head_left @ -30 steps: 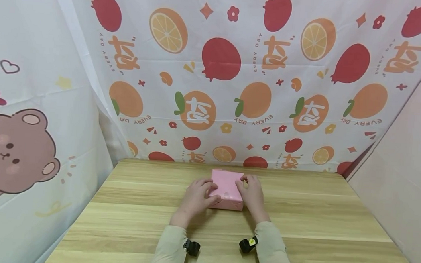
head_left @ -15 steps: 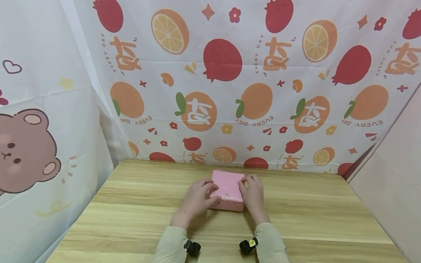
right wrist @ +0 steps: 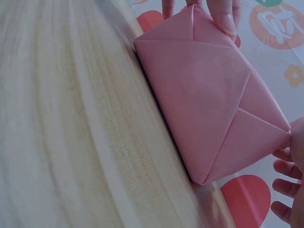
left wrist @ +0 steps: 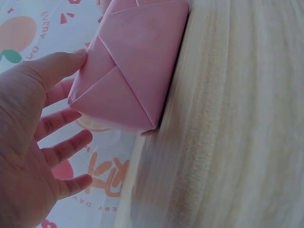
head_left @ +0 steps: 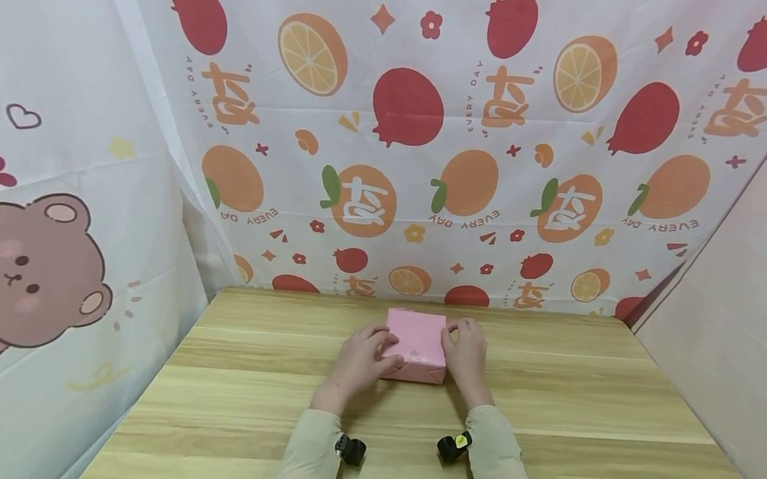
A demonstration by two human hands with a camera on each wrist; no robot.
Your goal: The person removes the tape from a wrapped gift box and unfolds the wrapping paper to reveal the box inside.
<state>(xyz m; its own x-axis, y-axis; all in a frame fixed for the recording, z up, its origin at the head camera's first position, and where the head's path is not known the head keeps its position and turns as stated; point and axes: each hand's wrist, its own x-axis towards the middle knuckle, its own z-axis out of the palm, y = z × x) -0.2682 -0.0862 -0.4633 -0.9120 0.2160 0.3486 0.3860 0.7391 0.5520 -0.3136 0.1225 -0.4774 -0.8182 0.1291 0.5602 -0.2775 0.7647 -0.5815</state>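
A pink paper-wrapped box (head_left: 415, 340) with folded, triangular end flaps lies on the wooden table (head_left: 585, 398). My left hand (head_left: 359, 355) rests on its left side. In the left wrist view, that thumb touches the upper edge, and the other fingers spread fairly straight beyond the box. My right hand (head_left: 465, 351) is at the right edge; its thumb and index finger form a small loop and seem to pinch the edge. Their exact contact is too small to tell. The right wrist view shows the folded front of the box (right wrist: 190, 90) and the right hand (right wrist: 297, 166) at a corner.
A white cloth (head_left: 400, 182) printed with fruit hangs behind the table's back edge. Another cloth with a bear (head_left: 32, 276) hangs on the left. Small black wrist cameras (head_left: 351, 450) sit on both sleeves.
My right thumb and index finger have slid a little rightward, from over the top of the box to its right edge. The left hand and the box stay nearly in place.
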